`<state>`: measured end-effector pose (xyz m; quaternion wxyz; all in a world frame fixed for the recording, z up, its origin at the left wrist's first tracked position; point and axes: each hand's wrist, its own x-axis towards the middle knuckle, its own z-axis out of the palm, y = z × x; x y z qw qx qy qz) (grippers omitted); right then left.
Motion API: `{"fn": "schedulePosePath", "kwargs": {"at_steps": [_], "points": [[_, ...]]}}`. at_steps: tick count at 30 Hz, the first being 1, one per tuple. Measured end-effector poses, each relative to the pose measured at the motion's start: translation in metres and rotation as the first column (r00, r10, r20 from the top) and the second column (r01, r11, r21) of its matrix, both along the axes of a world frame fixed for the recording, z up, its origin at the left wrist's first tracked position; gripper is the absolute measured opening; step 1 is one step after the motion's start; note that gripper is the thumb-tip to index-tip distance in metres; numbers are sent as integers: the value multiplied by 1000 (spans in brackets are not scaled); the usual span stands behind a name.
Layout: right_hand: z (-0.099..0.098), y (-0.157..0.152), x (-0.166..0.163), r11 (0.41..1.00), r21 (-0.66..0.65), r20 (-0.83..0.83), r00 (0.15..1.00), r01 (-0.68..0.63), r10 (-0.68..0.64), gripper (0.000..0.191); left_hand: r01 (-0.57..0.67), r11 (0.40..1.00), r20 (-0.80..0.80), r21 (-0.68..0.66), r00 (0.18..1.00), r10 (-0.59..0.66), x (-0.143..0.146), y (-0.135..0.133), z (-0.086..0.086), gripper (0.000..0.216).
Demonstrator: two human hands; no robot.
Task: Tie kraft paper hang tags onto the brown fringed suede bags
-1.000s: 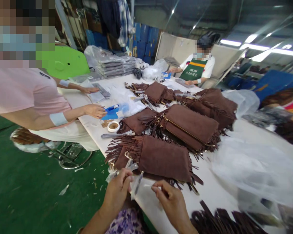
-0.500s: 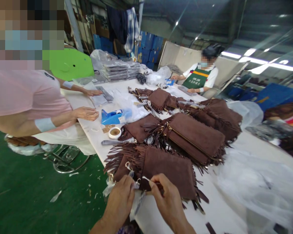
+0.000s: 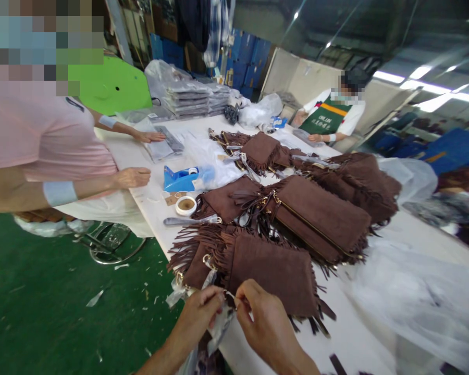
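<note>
At the table's near edge, my left hand (image 3: pixel 201 311) is closed in a pinch beside a brown fringed bag (image 3: pixel 273 273). Clear plastic wrapping (image 3: pixel 220 329) hangs down from its fingers. My right hand (image 3: pixel 263 320) pinches one end of a thin white strip (image 3: pixel 229 294), which spans the small gap to my left fingertips. Just behind my hands, the bag lies flat with its fringe spread to the left and right. A gold ring (image 3: pixel 208 260) and more plastic-wrapped hardware show at its left side.
More brown fringed bags (image 3: pixel 320 216) lie across the white table. A blue tape dispenser (image 3: pixel 180 178) and a tape roll (image 3: pixel 185 205) are at left. Plastic sheeting (image 3: pixel 414 291) covers the right side. One person (image 3: pixel 50 140) stands left; another (image 3: pixel 330 117) works at the far end.
My left hand has shifted slightly, and its fingertips now meet the white strip held by my right hand. The left person's near hand has drawn back a little and closed.
</note>
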<state>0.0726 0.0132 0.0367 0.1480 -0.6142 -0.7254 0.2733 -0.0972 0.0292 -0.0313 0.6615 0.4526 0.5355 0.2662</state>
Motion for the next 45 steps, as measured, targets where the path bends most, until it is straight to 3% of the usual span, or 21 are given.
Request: {"fn": "schedulePosePath", "kwargs": {"at_steps": [6,12,16,20,25,28,32,35,39,45], "points": [[3,1,-8,999,-28,45,999,-26,28,13,-58,998,-3,-26,998,58,-2,-7,-2,38],[-1,4,-8,998,-49,78,996,-49,53,13,1,987,-126,159,992,19,-3,-10,1,38],[0,6,-9,996,-57,105,992,-64,70,13,49,980,-210,193,978,-7,-4,-10,4,39],[-1,9,-10,995,-56,131,987,-83,90,13,28,980,-172,196,985,6,-4,-9,5,40],[-3,12,-10,993,-61,151,983,-97,105,13,-49,997,-35,60,998,51,-3,-6,9,45],[-2,13,-9,991,-55,158,980,-118,125,14,-109,993,42,-39,993,110,-2,-5,2,49],[-1,15,-8,987,-53,160,975,-149,156,15,-118,970,219,-215,962,165,3,-4,-7,48],[-2,16,-9,987,-55,162,974,-151,158,15,-120,941,311,-315,924,222,6,-2,-4,47],[-4,17,-8,988,-86,165,977,-126,139,14,-93,950,295,-298,937,185,7,-1,2,44],[-8,19,-8,987,-86,212,966,-133,148,15,-87,962,224,-259,963,148,12,1,-10,46]]}}
